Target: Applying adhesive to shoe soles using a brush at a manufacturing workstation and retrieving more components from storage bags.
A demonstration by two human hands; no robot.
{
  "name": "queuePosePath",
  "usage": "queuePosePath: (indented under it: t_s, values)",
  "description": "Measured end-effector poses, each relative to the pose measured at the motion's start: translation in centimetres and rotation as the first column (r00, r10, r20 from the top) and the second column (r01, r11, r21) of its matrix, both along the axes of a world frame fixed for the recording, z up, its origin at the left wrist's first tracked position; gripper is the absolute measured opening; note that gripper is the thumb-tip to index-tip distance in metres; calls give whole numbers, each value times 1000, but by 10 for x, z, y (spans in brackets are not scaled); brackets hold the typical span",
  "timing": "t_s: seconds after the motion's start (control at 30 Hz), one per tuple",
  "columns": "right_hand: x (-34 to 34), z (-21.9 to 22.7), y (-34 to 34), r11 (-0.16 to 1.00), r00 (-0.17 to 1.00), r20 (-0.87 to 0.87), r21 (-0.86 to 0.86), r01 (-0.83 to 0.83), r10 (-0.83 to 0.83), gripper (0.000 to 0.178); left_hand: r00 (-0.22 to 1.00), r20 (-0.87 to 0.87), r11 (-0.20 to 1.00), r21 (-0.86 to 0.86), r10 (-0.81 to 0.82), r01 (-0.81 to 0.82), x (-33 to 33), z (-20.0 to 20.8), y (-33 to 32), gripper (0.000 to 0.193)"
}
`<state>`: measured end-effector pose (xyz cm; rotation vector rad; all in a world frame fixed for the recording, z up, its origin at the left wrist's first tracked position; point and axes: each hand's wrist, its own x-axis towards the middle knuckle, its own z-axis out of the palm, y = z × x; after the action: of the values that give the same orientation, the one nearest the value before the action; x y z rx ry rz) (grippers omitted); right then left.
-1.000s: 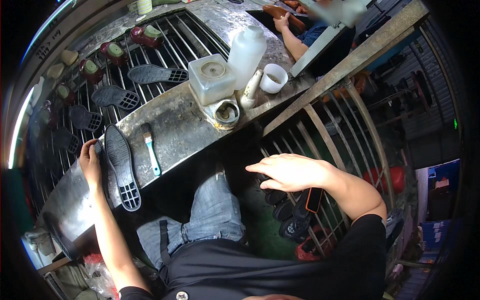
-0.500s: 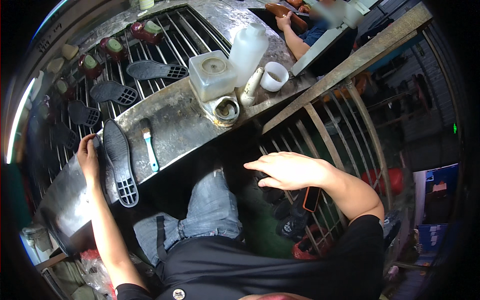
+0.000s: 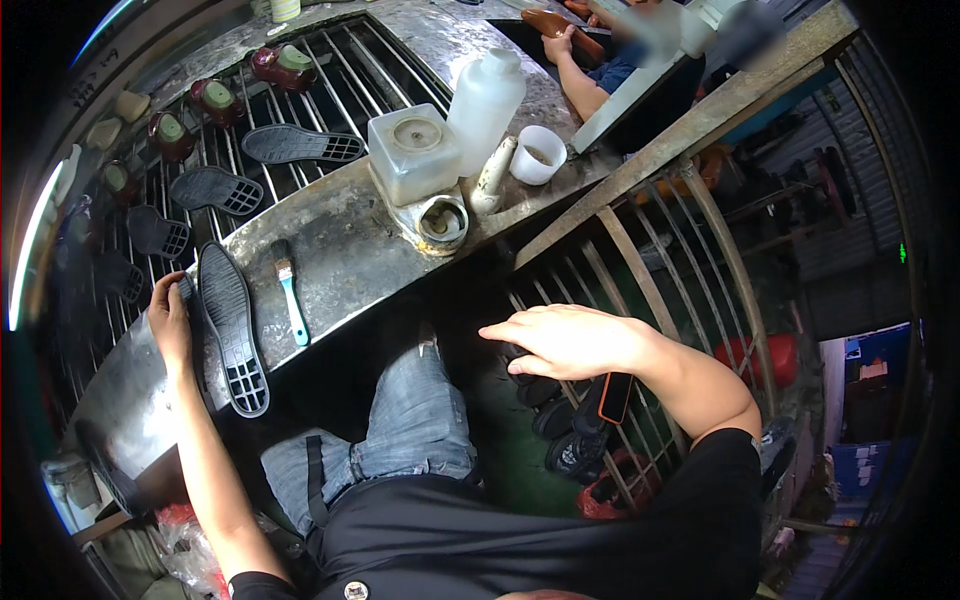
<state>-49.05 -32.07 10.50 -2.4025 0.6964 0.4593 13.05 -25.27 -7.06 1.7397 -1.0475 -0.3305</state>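
Observation:
My left hand (image 3: 170, 322) is at the left of the metal bench, its fingers closed on the edge of a dark shoe sole (image 3: 196, 312), which is mostly hidden. Just right of that hand lies a long black shoe sole (image 3: 231, 325), its gridded heel jutting past the bench's front edge. A brush (image 3: 292, 300) with a pale blue handle and dark bristles lies beside this sole. My right hand (image 3: 565, 340) hangs in the air in front of the railing, fingers stretched out and holding nothing.
Several black soles (image 3: 303, 145) and dark red shoes (image 3: 283, 68) sit on the barred rack (image 3: 345, 60). A square plastic container (image 3: 415, 155), a white bottle (image 3: 488, 100) and a white cup (image 3: 538, 155) stand on the bench. Beyond the railing (image 3: 690, 210), another person's hand (image 3: 560, 45) holds a brown shoe (image 3: 575, 35).
The whole view has shifted slightly, moving the bench and its things a little leftward. Both of my hands keep nearly the same pose.

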Motion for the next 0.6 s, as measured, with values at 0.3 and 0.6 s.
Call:
queuePosePath:
  t_s: [0.3, 0.6]
  values:
    - [3, 2, -1, 1000, 1000, -7, 26, 12, -12, 63, 1000, 3, 1000, 4, 6, -6, -6, 5, -5, 25]
    - [6, 7, -2, 1000, 1000, 13, 5, 3, -4, 61, 986, 153, 995, 68, 63, -74, -28, 28, -5, 26]
